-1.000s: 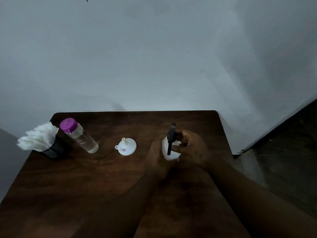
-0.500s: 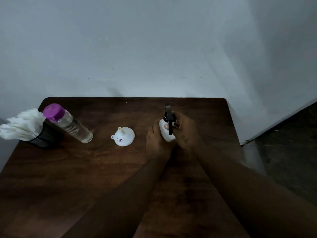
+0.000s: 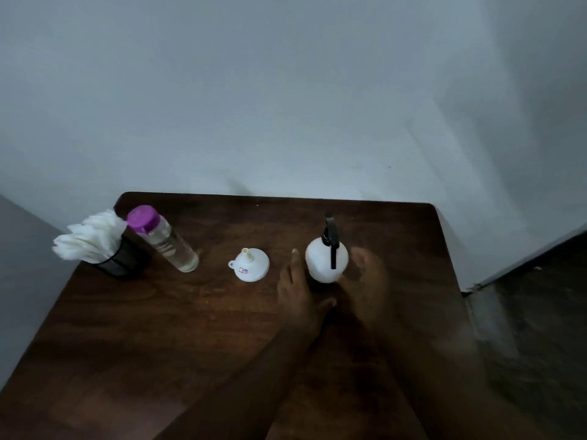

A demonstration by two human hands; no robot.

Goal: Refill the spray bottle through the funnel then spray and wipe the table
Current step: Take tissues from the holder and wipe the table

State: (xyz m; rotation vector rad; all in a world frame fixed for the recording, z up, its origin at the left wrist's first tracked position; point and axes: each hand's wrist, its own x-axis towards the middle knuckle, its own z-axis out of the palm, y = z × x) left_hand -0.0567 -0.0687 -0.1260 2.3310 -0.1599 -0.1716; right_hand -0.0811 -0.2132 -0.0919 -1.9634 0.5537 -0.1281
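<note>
The left forearm [image 3: 241,385] and the right forearm [image 3: 428,376], both bare, reach forward and draw close together toward the wrists. The left hand [image 3: 298,290] is palm down, fingers straight and pointing away, thumb stuck out to the right. The right hand [image 3: 365,281] sits just beside it, blurred, fingers loosely spread and relaxed, gripping nothing
</note>
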